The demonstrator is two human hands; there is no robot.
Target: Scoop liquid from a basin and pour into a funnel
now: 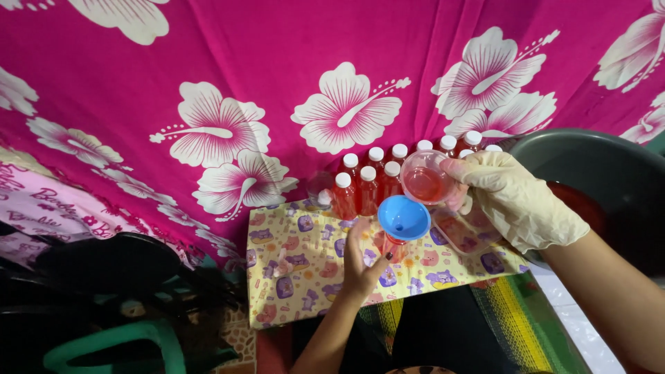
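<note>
The right hand [516,197], in a cream rubber glove, has its fingers curled around a small clear cup [426,178] of red liquid. The cup is tipped toward the left and held just above and to the right of a blue funnel [403,217].

The left hand [361,262] is bare. It reaches up from the near edge with its fingers wrapped around the small bottle [391,246] that the funnel sits in, and the thumb rests on the bottle's right side. The bottle is mostly hidden by the funnel and the fingers, but it seems to hold some red liquid already.

Both stand on a yellow mat [305,266] printed with little purple and pink animals, near its middle. At the far edge of the mat, just behind the funnel, is a cluster of filled bottles [367,183]. They are red with white caps, packed in rows that run off to the right behind the gloved hand. To the right of the funnel, partly under the glove, lies a shallow clear tray [460,232].

A dark grey basin [603,173] sits on the right, its rim just behind the gloved wrist. A magenta cloth [277,90] with large white flowers hangs across the whole far side. A green plastic chair [118,343] shows at the near left.
</note>
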